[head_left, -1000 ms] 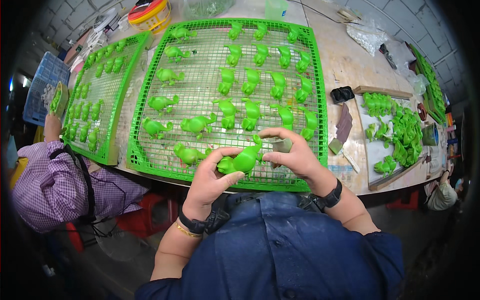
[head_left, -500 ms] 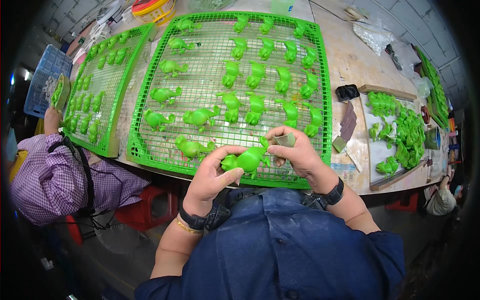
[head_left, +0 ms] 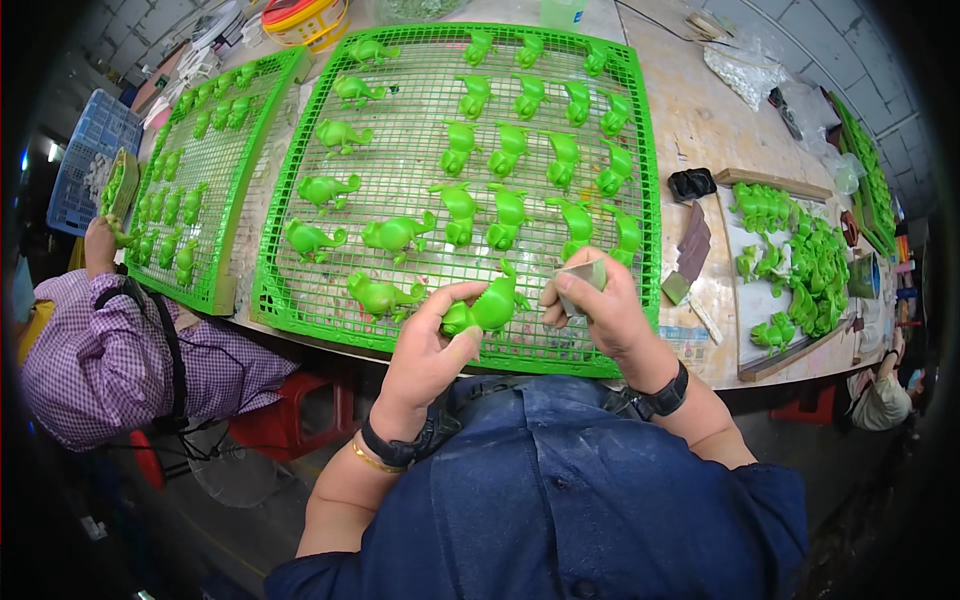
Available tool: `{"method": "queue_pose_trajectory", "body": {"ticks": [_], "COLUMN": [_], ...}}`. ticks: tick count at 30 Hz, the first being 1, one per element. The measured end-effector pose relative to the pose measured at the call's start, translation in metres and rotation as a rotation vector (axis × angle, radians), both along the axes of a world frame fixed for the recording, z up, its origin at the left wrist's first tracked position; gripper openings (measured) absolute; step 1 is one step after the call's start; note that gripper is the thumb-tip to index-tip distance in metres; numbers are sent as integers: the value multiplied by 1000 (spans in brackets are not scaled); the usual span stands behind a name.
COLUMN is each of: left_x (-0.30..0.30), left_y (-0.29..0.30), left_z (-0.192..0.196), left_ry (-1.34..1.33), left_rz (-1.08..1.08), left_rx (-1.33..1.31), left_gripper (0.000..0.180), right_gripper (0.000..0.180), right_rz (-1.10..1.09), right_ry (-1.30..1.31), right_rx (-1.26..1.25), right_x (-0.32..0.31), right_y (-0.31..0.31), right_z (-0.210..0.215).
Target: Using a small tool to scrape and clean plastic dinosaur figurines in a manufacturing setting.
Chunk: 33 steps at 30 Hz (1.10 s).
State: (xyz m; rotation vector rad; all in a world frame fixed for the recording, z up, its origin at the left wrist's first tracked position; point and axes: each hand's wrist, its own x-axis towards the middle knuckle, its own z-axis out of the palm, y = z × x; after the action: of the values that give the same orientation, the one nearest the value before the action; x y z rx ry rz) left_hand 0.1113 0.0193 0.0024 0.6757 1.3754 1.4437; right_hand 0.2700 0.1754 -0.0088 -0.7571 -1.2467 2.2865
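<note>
My left hand point(head_left: 432, 345) grips a glossy green chameleon figurine point(head_left: 492, 306) by its head end, its curled tail pointing up and away from me. A small folded piece of greyish-green sandpaper point(head_left: 584, 282) is pinched in my right hand point(head_left: 610, 305), a short gap to the right of the figurine. Both hands are above the near edge of a large green mesh rack point(head_left: 420, 270). Several more green chameleon figurines point(head_left: 398, 234) lie on that rack in rows, some sideways at the left and others with a different side up at the right.
On the right, a white board with wooden edges point(head_left: 757, 370) carries a heap of green figurines. Brown sandpaper pieces point(head_left: 693, 243) and a black object point(head_left: 692, 184) lie beside the rack. At left, a person point(head_left: 130, 350) works at another green rack point(head_left: 225, 240). A red stool point(head_left: 292, 415) stands below.
My right hand has come away from the figurine's tail, the sandpaper now turned more upright. In my left hand the figurine has tilted, its tail swinging up and slightly left.
</note>
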Motion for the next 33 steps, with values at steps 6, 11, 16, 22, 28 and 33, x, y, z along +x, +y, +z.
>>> {"method": "queue_pose_trajectory", "body": {"ticks": [6, 11, 16, 22, 28, 33], "left_x": [7, 12, 16, 18, 22, 21], "left_y": [3, 3, 1, 0, -1, -2], "left_z": [-6, -5, -5, 0, 8, 5], "left_ry": [63, 18, 97, 257, 394, 545], "left_rz": [23, 0, -19, -36, -29, -39], "left_rx": [-29, 29, 70, 72, 56, 58], "left_gripper": [44, 47, 49, 48, 47, 50], "right_gripper": [11, 14, 14, 14, 14, 14], "right_rz": [73, 216, 185, 160, 149, 89], "right_ry": [-170, -206, -197, -227, -242, -180], "right_rx": [427, 579, 718, 886, 971, 1073], "right_x": [-2, -7, -12, -13, -16, -17], "right_y": [-14, -20, -25, -28, -30, -32], "right_z": [16, 13, 14, 14, 14, 11]}}
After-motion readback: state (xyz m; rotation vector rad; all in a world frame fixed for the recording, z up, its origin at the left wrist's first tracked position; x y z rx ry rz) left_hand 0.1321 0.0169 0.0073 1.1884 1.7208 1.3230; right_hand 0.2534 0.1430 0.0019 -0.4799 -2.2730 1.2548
